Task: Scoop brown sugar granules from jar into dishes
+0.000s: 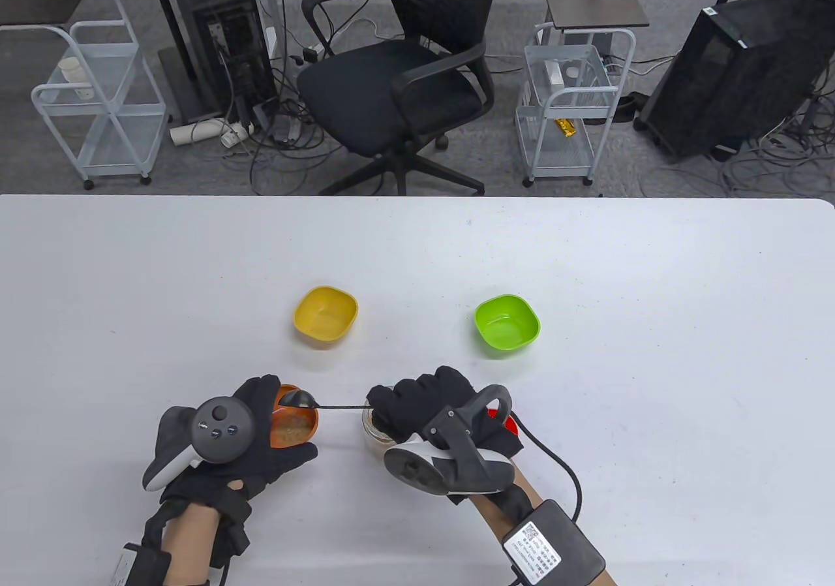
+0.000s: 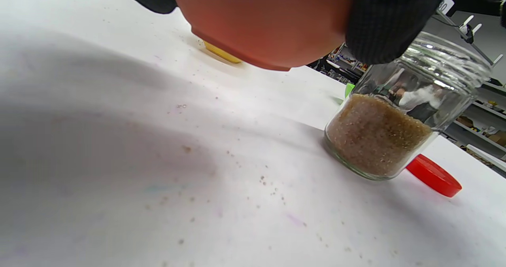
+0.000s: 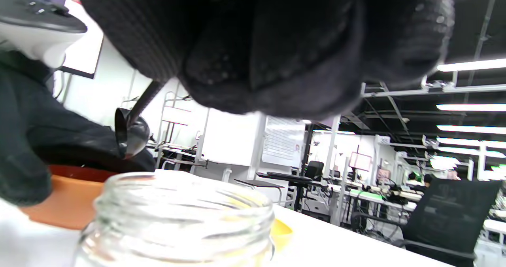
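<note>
My left hand [image 1: 261, 423] grips an orange dish [image 1: 295, 421] with brown sugar in it and holds it off the table; its underside shows in the left wrist view [image 2: 261, 21]. My right hand [image 1: 417, 403] grips the thin handle of a black spoon [image 1: 297, 398], whose bowl sits tipped over the orange dish; it also shows in the right wrist view [image 3: 130, 134]. The open glass jar [image 2: 391, 136] of brown sugar stands under my right hand; its rim shows in the table view [image 1: 373, 431]. A yellow dish [image 1: 325, 312] and a green dish [image 1: 507, 325] stand farther back, both without sugar.
The jar's red lid [image 1: 507, 424] lies on the table right of the jar, under my right hand; it also shows in the left wrist view [image 2: 433, 175]. Loose sugar grains [image 2: 237, 180] are scattered on the white table. An office chair [image 1: 404, 77] stands beyond the far edge.
</note>
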Available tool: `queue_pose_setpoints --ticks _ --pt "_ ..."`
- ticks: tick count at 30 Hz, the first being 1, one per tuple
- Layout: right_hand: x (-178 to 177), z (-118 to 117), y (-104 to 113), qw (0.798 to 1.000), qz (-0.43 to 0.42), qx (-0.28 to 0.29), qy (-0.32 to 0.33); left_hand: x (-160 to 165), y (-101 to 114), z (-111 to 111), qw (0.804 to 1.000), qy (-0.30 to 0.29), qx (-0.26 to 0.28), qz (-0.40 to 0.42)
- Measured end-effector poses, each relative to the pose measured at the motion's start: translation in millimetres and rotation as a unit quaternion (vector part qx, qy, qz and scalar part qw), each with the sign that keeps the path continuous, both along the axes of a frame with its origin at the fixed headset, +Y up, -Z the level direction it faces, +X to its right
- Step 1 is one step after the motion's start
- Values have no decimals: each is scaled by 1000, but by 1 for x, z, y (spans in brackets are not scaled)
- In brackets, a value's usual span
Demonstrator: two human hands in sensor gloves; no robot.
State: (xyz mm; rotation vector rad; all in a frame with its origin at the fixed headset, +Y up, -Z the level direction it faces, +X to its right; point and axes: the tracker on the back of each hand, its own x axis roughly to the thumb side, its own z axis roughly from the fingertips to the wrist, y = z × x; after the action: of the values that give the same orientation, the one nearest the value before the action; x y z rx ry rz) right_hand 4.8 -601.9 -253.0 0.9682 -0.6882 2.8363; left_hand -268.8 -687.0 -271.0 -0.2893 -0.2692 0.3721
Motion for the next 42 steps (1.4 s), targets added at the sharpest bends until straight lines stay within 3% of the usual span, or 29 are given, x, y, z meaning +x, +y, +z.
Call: queue_pose_setpoints --ticks 7,11,20,32,42 --pt "29 -11 12 985 -113 -117 -59 0 -4 -2 1000 9 -7 -26" --pt "47 -7 14 974 -155 -141 -87 1 -6 -3 999 11 -13 -29" --pt "86 14 -8 939 -235 -218 -123 12 -15 -1 998 1 -20 -62" --pt "109 18 -51 897 -341 -251 -126 14 -22 -4 997 6 -36 -63" --pt "119 27 -51 888 -378 -232 -117 1 -18 -8 996 30 -28 -75"
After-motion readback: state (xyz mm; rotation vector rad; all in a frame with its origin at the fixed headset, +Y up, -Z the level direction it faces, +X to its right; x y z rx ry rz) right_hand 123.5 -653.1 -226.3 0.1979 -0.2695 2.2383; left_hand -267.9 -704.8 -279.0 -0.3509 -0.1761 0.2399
